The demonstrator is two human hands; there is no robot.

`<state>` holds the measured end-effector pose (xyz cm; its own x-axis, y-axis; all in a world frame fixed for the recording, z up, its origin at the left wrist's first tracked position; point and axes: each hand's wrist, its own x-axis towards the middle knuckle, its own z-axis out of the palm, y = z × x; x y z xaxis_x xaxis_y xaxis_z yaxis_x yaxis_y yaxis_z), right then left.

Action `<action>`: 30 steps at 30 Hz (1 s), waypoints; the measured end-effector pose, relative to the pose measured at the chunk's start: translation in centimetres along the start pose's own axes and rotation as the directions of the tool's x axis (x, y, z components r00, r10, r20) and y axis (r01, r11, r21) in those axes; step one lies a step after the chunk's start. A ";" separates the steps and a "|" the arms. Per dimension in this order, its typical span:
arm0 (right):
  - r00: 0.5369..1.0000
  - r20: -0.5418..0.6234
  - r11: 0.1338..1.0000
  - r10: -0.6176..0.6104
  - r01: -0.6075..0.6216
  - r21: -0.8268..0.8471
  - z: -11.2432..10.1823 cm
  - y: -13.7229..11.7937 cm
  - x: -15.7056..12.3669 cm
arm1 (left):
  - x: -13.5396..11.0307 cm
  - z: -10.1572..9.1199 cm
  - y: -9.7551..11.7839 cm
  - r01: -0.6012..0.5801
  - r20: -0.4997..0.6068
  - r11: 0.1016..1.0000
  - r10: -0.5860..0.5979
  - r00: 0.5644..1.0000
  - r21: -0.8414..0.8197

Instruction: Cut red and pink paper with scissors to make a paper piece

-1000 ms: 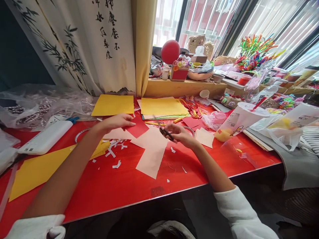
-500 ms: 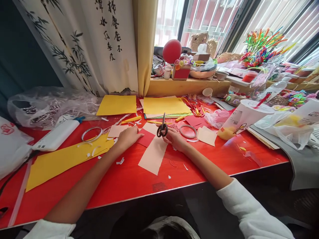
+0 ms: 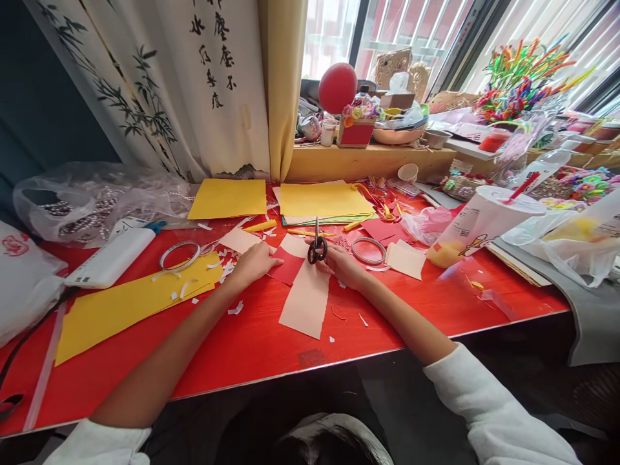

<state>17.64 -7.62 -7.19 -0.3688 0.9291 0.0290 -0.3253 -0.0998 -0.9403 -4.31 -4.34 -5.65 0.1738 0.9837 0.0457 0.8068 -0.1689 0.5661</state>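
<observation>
My left hand (image 3: 256,263) rests on the table with its fingers curled in. Its thumb lies on the edge of a small red paper piece (image 3: 285,268), which it appears to grip. Scissors with black handles (image 3: 318,249) stand out from my right hand (image 3: 343,263), blades pointing away from me. Beneath the scissors and the right fingers lies a long pale pink paper strip (image 3: 304,303), partly covered by the red piece. A smaller pale pink paper (image 3: 238,240) sits just beyond my left hand. The right fingertips are partly hidden behind the scissors.
Yellow paper strips (image 3: 138,303) and white scraps lie left, near a silver ring (image 3: 179,256). Yellow sheets (image 3: 320,201) are stacked at the back. A second ring (image 3: 369,251) and a drink cup (image 3: 484,223) stand right. A plastic bag of beads (image 3: 97,203) fills the left corner.
The view has shifted slightly. The smaller pale pink paper has slid away from me and right, baring white scraps beside my left hand. The long strip sits a little further right.
</observation>
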 end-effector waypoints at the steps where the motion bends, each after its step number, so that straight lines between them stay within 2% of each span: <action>1: 1.000 0.004 1.000 0.000 0.000 0.008 0.0 0.0 0.0 | 0.1 0.0 0.0 0.011 0.025 1.000 -0.010 1.000 -0.017; 3: 1.000 -0.014 0.999 -0.016 0.017 0.035 0.0 -0.1 0.1 | 0.2 -0.1 0.3 0.024 0.082 0.999 -0.021 0.996 -0.026; 5: 0.997 -0.068 0.995 -0.039 0.045 0.086 -0.3 -0.6 0.0 | 0.3 -0.5 0.6 0.009 0.074 0.999 -0.006 0.997 -0.045; 6: 0.994 -0.103 0.991 -0.047 0.059 0.120 -0.5 -1.0 0.0 | 0.3 -0.8 0.8 -0.023 0.032 0.999 0.024 0.999 -0.039; 8: 0.985 -0.161 0.977 -0.064 0.095 0.189 -1.0 -2.1 -0.2 | 0.5 -1.5 0.9 -0.135 -0.128 0.991 0.135 0.983 0.009; 11: 0.970 -0.213 0.960 -0.119 0.167 0.224 -1.7 -3.6 -0.6 | 0.8 -2.5 0.7 -0.283 -0.365 0.959 0.270 0.891 0.018; 12: 0.966 -0.221 0.961 -0.133 0.180 0.209 -1.9 -4.0 -0.7 | 0.8 -2.8 0.6 -0.307 -0.407 0.950 0.261 0.875 -0.051; 14: 0.965 -0.226 0.974 -0.133 0.170 0.152 -1.9 -4.5 -1.0 | 0.8 -3.2 0.6 -0.332 -0.446 0.899 0.182 0.876 -0.285; 15: 0.965 -0.228 0.980 -0.133 0.163 0.118 -1.9 -4.7 -1.1 | 0.8 -3.3 0.7 -0.342 -0.444 0.839 0.138 0.885 -0.422; 17: 0.960 -0.238 0.984 -0.148 0.166 0.059 -1.7 -4.9 -1.2 | 0.6 -3.4 1.3 -0.356 -0.423 0.664 0.067 0.904 -0.657; 19: 0.957 -0.244 0.985 -0.156 0.168 0.027 -1.5 -5.1 -1.3 | 0.2 -3.5 2.0 -0.341 -0.386 0.503 0.015 0.922 -0.794; 21: 0.961 -0.243 0.990 -0.135 0.142 0.011 -1.5 -5.2 -1.3 | -0.2 -3.6 2.8 -0.304 -0.344 0.415 -0.024 0.939 -0.858; 24: 0.959 -0.262 0.992 -0.113 0.122 0.019 -1.6 -5.4 -1.3 | -0.9 -3.6 3.7 -0.289 -0.326 0.372 -0.040 0.944 -0.882; 27: 0.944 -0.289 0.986 -0.157 0.165 0.004 -1.7 -5.3 -1.3 | -1.4 -3.5 4.2 -0.360 -0.394 0.361 -0.022 0.919 -0.860; 30: 0.941 -0.265 0.978 -0.208 0.191 -0.089 -1.6 -5.0 -1.3 | -1.9 -3.5 4.5 -0.417 -0.456 0.375 -0.017 0.890 -0.828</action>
<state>21.17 -7.80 -3.05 -0.0484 0.9899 0.1330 -0.3105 0.1116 -0.9440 -2.93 -6.75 -0.33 -0.1164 0.9063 0.4063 -0.2369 -0.4226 0.8748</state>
